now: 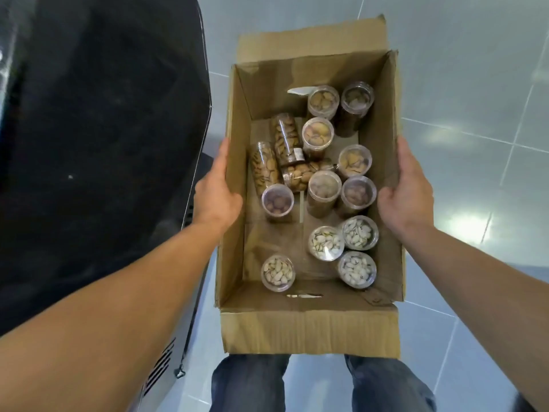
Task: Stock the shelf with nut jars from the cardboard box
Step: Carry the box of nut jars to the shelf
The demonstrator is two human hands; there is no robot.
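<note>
An open cardboard box (234, 221) is held in front of me above the floor. My left hand (217, 188) grips its left wall and my right hand (407, 191) grips its right wall. Inside stand several clear nut jars. Jars of pistachios (326, 242) sit at the near end, and jars of brown nuts (323, 187) stand in the middle and far end. Three jars of almonds (286, 139) lie on their sides at the left. No shelf is in view.
A large dark appliance (98, 144) with a curved glossy front fills the left side, close to the box's left wall. Grey floor tiles (475, 84) spread to the right and ahead. My jeans-clad legs (249, 382) show below the box.
</note>
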